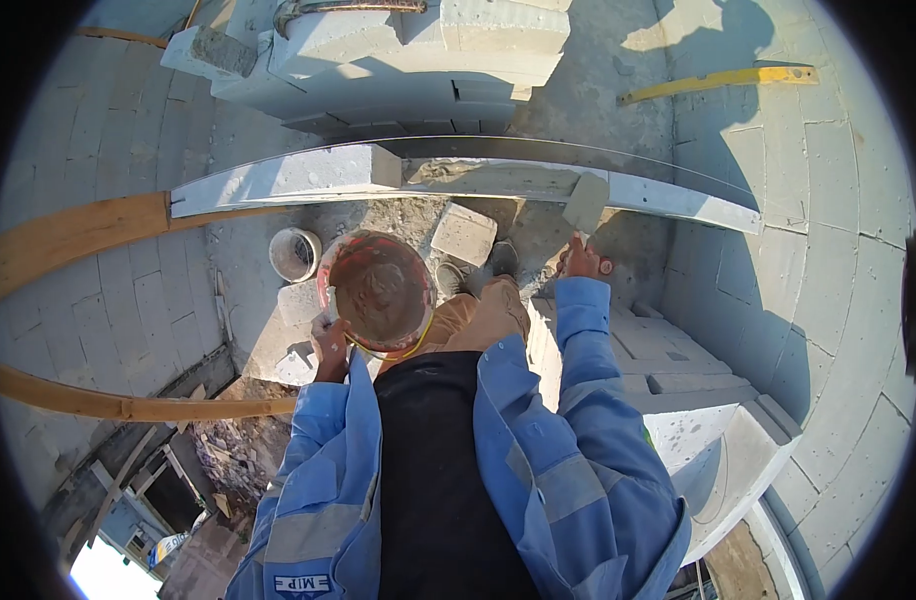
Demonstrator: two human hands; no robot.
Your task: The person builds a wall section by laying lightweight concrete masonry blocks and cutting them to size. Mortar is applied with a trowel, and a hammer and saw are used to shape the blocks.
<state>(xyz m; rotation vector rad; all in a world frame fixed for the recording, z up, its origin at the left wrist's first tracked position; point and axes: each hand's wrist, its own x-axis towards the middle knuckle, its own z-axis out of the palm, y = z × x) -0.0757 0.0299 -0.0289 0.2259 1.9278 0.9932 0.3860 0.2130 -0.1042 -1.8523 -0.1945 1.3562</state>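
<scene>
The left hand (330, 340) has its grip closed on the rim of a red bucket (378, 292), fingers curled over the near-left edge; the bucket is tipped toward the camera and shows a brown, mortar-smeared inside. The right hand (581, 262) grips the handle of a trowel (586, 203), whose flat grey blade stands up just above the fist, its tip against the long grey beam (278, 180) that runs across the view. Between the two grips lie the person's tan trouser knee (478, 315) and a dark shoe (502, 260), and just above them a loose grey block (464, 234) rests on rough, mortar-strewn ground. To the left of the bucket grip, near it, stands a small white pail (295, 254). Beyond the trowel grip, above the beam, is a stack of pale blocks (418, 50), and farther right a yellow level (718, 82) lies on the block surface, well apart from the hand. Under the right sleeve, pale blocks (678, 370) form a wall top. Far to the left of the bucket grip, wooden planks (68, 235) curve across.
</scene>
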